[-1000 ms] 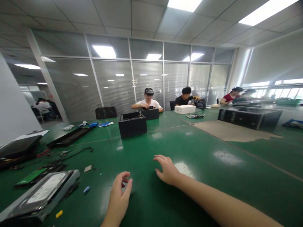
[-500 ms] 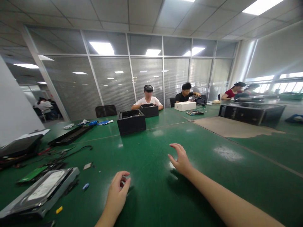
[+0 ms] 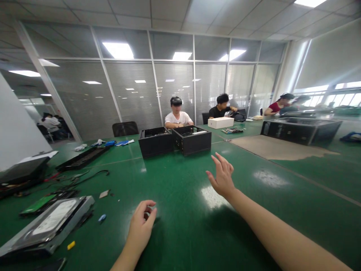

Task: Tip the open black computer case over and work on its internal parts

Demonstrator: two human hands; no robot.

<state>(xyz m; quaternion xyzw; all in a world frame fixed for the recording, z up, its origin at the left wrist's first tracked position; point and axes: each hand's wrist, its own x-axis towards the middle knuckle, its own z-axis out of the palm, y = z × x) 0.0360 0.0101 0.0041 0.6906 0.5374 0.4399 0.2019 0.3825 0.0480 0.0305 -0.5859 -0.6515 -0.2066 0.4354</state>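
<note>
My left hand [image 3: 142, 224] rests low over the green table [image 3: 180, 210], fingers curled with thumb and forefinger pinched round something small that I cannot make out. My right hand [image 3: 222, 177] is raised above the table with fingers spread, holding nothing, stretched toward a black open computer case [image 3: 191, 140] that sits beside a second black case [image 3: 155, 142]. A person in a white shirt [image 3: 178, 118] sits behind those cases.
A hard drive in a metal bracket [image 3: 47, 226] lies at the near left with a green circuit board [image 3: 36, 204], cables [image 3: 84, 177] and small bits. A long black case [image 3: 300, 130], a white box [image 3: 220, 122] and other seated people are at the far right.
My right hand rose off the table and moved forward and right. One black case slid across the table toward me, now beside the other. My left hand barely moved.
</note>
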